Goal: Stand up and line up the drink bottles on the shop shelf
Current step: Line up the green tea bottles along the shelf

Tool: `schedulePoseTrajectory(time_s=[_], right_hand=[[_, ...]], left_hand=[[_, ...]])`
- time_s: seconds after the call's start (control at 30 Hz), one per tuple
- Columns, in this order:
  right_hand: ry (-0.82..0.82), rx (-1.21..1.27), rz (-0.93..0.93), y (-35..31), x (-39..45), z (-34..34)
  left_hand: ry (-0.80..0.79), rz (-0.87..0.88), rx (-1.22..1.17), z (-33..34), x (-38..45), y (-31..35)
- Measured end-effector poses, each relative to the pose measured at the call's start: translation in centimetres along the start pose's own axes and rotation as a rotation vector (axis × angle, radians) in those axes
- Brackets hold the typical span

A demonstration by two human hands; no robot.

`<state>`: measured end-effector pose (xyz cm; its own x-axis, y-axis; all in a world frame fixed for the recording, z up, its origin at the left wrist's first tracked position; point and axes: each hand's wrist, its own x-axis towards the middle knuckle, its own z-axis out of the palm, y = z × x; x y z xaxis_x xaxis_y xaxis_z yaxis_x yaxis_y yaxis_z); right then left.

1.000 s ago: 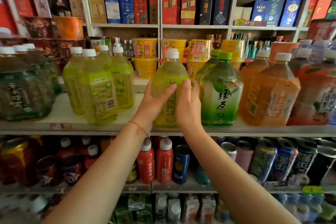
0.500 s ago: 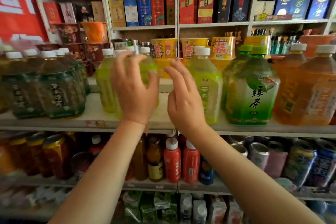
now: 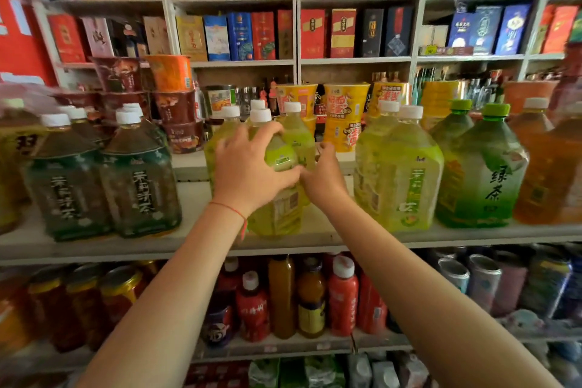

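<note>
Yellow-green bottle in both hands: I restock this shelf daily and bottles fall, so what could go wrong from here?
1. The left hand grips the yellow-green bottle near the shelf edge; a slip could send it off the front.
2. More yellow-green bottles crowd right behind it; pushing back may knock them over.
3. The right hand sits close to the neighbouring bottle and could bump it.

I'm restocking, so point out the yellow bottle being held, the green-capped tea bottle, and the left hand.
Yellow bottle (image 3: pixel 277 214): head view, lower label.
Green-capped tea bottle (image 3: pixel 485 173): head view, front body.
Left hand (image 3: pixel 248 173): head view, back of hand.
</note>
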<state>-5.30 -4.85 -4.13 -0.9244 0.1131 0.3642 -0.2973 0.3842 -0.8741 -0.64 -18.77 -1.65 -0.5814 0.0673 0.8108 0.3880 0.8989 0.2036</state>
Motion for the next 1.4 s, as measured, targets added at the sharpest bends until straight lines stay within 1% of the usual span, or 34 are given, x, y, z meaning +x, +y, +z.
schedulePoseTrajectory(time_s=[0.1, 0.13, 0.27, 0.33, 0.4, 0.53, 0.63, 0.73, 0.8, 0.93, 1.0, 1.2, 1.4], right_hand=[[0.031, -0.054, -0.033, -0.3, 0.7, 0.8], [0.035, -0.083, -0.047, -0.3, 1.0, 0.9], [0.078, -0.273, -0.044, -0.5, 1.8, 1.6], [0.099, -0.314, -0.054, -0.6, 2.0, 1.6], [0.124, -0.33, -0.054, -0.5, 2.1, 1.4], [0.197, -0.31, 0.016, -0.1, 2.5, 0.2], [0.235, -0.272, 0.0, -0.1, 2.7, -0.4], [0.164, -0.269, -0.025, -0.1, 2.5, -0.3], [0.148, -0.223, -0.006, 0.0, 2.5, -0.1], [0.126, 0.032, 0.163, 0.6, 2.9, -0.2], [0.109, 0.105, 0.218, 0.8, 2.9, -0.5], [0.008, 0.126, 0.204, 0.9, 2.4, -1.6], [-0.104, 0.209, 0.179, 1.6, 1.0, -2.3]], left_hand=[[0.056, 0.074, -0.212, 0.6, 0.0, -1.7], [0.077, 0.088, -0.244, 0.8, 0.1, -1.8], [0.157, 0.09, -0.26, 1.6, 0.0, -2.2], [0.159, 0.083, -0.273, 1.7, 0.1, -2.1], [0.149, 0.074, -0.283, 1.6, 0.0, -2.2], [0.134, 0.05, -0.277, 1.6, -0.1, -1.9], [0.101, 0.031, -0.303, 1.9, -0.1, -1.5], [0.077, 0.022, -0.336, 2.2, 0.2, -1.3], [0.08, 0.019, -0.343, 2.3, 0.3, -1.3], [0.1, 0.016, -0.346, 2.2, 0.2, -1.4], [0.101, 0.018, -0.333, 2.2, 0.3, -1.3], [0.092, 0.012, -0.331, 2.5, 0.4, -1.5], [0.119, 0.0, -0.347, 2.7, 0.3, -1.3]])
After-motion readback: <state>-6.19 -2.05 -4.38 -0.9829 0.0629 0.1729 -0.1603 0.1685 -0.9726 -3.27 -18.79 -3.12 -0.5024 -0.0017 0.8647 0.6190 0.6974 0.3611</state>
